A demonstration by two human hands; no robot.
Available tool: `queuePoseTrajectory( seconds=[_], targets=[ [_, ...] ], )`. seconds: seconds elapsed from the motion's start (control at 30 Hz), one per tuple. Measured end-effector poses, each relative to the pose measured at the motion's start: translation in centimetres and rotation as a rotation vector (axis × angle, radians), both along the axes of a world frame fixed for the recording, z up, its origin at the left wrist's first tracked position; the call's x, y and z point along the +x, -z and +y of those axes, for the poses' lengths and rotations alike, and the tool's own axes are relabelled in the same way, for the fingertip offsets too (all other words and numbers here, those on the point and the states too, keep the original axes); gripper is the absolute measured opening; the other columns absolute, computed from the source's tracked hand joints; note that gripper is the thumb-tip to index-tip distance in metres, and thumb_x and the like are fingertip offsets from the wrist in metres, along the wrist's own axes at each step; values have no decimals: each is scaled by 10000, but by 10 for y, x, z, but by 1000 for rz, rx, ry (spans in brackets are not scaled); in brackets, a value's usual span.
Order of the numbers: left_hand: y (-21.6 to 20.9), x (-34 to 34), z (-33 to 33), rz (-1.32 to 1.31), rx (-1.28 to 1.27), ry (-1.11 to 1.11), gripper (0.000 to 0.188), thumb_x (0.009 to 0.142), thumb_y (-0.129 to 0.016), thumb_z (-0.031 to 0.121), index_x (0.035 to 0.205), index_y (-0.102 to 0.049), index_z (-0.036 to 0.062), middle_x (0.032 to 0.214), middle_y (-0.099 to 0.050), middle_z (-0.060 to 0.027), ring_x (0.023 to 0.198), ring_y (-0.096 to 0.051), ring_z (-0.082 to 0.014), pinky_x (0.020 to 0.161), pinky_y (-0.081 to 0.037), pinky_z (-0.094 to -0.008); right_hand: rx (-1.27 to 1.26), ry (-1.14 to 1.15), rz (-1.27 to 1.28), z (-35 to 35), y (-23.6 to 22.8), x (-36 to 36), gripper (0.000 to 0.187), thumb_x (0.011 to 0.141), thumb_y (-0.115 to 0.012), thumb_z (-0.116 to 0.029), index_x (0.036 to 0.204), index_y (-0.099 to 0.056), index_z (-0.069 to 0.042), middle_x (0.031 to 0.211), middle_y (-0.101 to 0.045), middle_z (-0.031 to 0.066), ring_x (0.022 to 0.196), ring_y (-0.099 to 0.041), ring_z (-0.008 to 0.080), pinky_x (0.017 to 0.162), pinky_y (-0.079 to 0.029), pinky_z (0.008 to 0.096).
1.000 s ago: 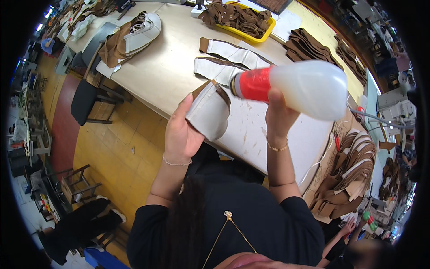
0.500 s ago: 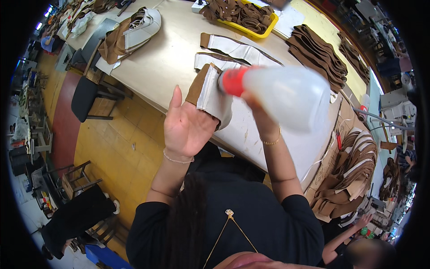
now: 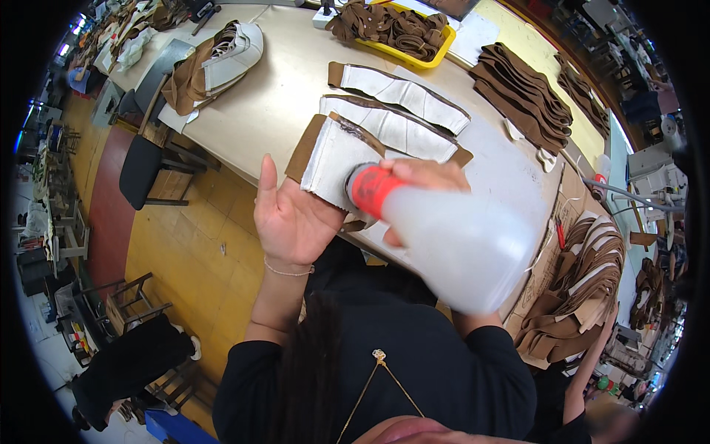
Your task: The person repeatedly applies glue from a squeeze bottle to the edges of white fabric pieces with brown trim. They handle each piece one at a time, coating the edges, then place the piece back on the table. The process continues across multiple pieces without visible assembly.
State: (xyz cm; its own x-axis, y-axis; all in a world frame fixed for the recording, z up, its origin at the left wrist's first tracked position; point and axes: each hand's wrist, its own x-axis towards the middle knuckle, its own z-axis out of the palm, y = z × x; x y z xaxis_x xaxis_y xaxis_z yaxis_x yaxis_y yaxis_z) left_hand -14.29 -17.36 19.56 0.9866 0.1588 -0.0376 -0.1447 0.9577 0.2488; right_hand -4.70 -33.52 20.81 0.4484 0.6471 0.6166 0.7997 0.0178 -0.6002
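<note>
A long beige worktable (image 3: pixel 296 96) is stretching away from the person, its surface smooth and matte. On it two flat curved panels (image 3: pixel 399 92), white-faced with brown edging, are lying side by side, and further right stacks of brown cut pieces (image 3: pixel 529 92) are sitting in neat fanned piles. A yellow tray (image 3: pixel 436 52) at the far edge is holding a tangle of brown strips (image 3: pixel 388 22). At the left end a heap of brown and white parts (image 3: pixel 214 63) is resting near the table's corner.

Closer in, the right hand (image 3: pixel 425 177) is wrapping around the neck of a big translucent plastic squeeze bottle (image 3: pixel 458 248), milky and soft-looking, with a red cap (image 3: pixel 370 191); its fingers are curled shut on it (most of the palm is hidden behind the bottle). The cap is pressing against a white panel with a brown border (image 3: pixel 333 155), which is lying across the left hand (image 3: pixel 292 218) just over the table's near edge. That hand is spread flat and open beneath the piece, thumb up, fingertips hidden under it. Whether anything is coming out of the nozzle, I cannot tell.
</note>
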Motion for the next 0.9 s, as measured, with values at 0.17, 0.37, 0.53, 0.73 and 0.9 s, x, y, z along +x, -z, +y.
queuePoseTrajectory(
  seconds=[0.17, 0.37, 0.53, 0.73, 0.9],
  targets=[
    [4, -2, 0, -24, 61, 43, 714, 902, -196, 535, 1366, -181, -7, 1376, -306, -165, 1276, -288, -303, 1051, -202, -450, 105, -48, 329, -3, 18, 29, 487, 731, -694, -267, 1114, -507, -34, 1032, -589, 96, 930, -571, 203, 826, -438, 301],
    [-2, -2, 1, 80, 120, 38, 750, 894, -219, 545, 1354, -180, -47, 1382, -284, -192, 1282, -273, -326, 1040, -219, -481, 594, 87, 396, 15, 29, 32, 664, 773, -617, -473, 1126, -434, 59, 1046, -539, 157, 878, -599, 267, 796, -501, 403],
    [-1, -2, 1, 67, 136, 58, 730, 897, -220, 531, 1356, -189, -35, 1378, -297, -183, 1257, -320, -322, 1034, -237, -468, 325, -32, 413, 9, 24, 37, 493, 714, -731, -232, 1124, -536, -38, 1119, -559, 110, 1001, -554, 219, 882, -441, 325],
    [-8, 4, 6, 80, 227, 135, 690, 907, -224, 490, 1345, -214, -42, 1353, -336, -184, 1239, -352, -304, 1030, -263, -424, 598, 66, 445, 19, 14, 29, 476, 666, -775, -234, 1045, -562, -39, 974, -605, 68, 881, -582, 156, 767, -485, 283],
    [-61, 14, 49, 202, 355, 110, 741, 877, -273, 539, 1319, -264, -56, 1326, -359, -218, 1215, -375, -349, 1018, -278, -473, 348, 466, 245, 2, 5, 42, 269, 691, -760, -207, 877, -650, -47, 870, -644, 33, 785, -599, 136, 742, -483, 283]
  ],
)
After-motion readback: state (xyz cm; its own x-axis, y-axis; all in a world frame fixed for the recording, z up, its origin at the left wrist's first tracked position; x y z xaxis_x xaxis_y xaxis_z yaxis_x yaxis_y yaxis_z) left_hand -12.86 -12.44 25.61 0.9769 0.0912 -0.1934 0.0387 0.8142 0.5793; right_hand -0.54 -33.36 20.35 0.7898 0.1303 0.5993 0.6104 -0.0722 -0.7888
